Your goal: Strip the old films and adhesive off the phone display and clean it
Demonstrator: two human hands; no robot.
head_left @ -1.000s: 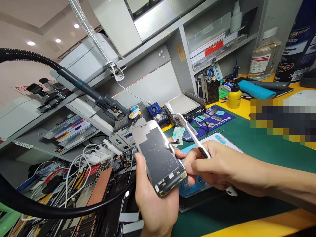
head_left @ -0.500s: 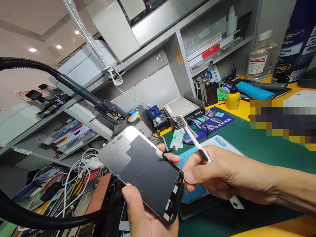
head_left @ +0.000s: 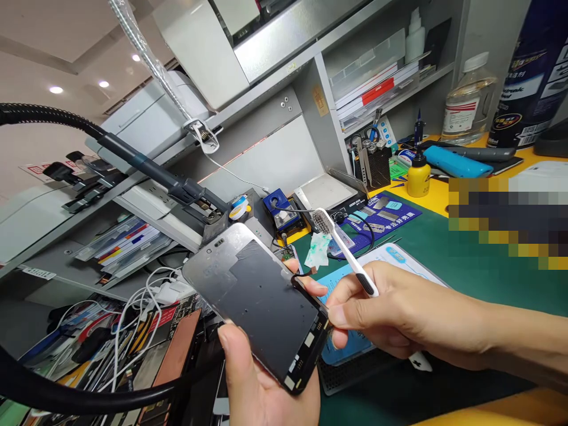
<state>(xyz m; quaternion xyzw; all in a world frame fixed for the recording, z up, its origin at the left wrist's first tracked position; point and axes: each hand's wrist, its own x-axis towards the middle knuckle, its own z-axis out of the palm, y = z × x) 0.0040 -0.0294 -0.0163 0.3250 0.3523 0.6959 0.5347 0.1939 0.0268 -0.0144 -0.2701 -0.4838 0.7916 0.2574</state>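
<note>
A phone screen [head_left: 261,296] lies tilted across my left hand [head_left: 270,373], its dark back side facing me. The thumb presses one long edge, and fingertips show at the opposite edge. From that far edge a short dark flex cable [head_left: 305,274] sticks out. My right hand [head_left: 377,313] is closed round a white toothbrush [head_left: 348,254], whose grey bristle head points up and away from the screen. Thumb and index finger of this hand also pinch at the screen's lower right edge; what exactly lies between them is hidden.
Behind the hands, a light blue pad [head_left: 331,287] rests on the green mat [head_left: 479,284]. A yellow bottle [head_left: 418,176] and a tweezers holder [head_left: 373,163] stand farther back. White cables [head_left: 128,319] tangle at left. A black curved tube [head_left: 110,399] crosses the lower left.
The screen has tipped slightly in my left hand, and its lower end has shifted a little left. My right hand and the toothbrush have moved slightly left.
</note>
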